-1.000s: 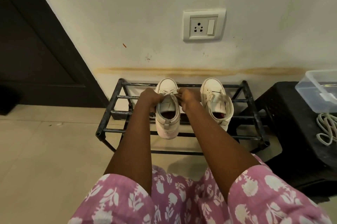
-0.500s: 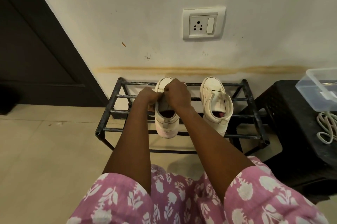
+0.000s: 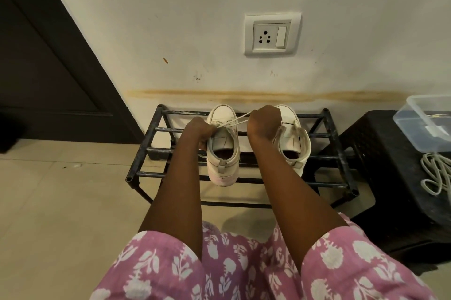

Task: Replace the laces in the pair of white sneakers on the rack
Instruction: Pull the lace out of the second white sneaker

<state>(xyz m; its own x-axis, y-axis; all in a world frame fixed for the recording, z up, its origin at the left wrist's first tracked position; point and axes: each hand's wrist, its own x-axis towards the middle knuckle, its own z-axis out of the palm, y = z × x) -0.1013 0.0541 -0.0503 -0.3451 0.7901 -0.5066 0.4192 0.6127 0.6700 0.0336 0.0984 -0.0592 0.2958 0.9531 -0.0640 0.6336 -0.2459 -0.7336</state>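
The left hand (image 3: pixel 199 128) and right hand (image 3: pixel 264 121), both curled tight, are each pinching the lace (image 3: pixel 234 121) stretched taut over the sneaker (image 3: pixel 222 153) sitting on the rack (image 3: pixel 146 153) beside its mate (image 3: pixel 294 145); pulling evenly and slowly is probably keeping it from tipping off.

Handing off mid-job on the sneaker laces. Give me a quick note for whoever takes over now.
Left hand: grip on one end of the thin white lace beside the left white canvas sneaker.
Right hand: grip on the other end, lace taut between the hands.
Both sneakers sit on the black metal bar rack; the right white canvas sneaker is untouched.
A coil of white cord, possibly spare laces, lies on the black plastic stool by a clear plastic tub.
Done: cannot tell whether this lace is old or new.
Left: finish this sneaker, then the right one.
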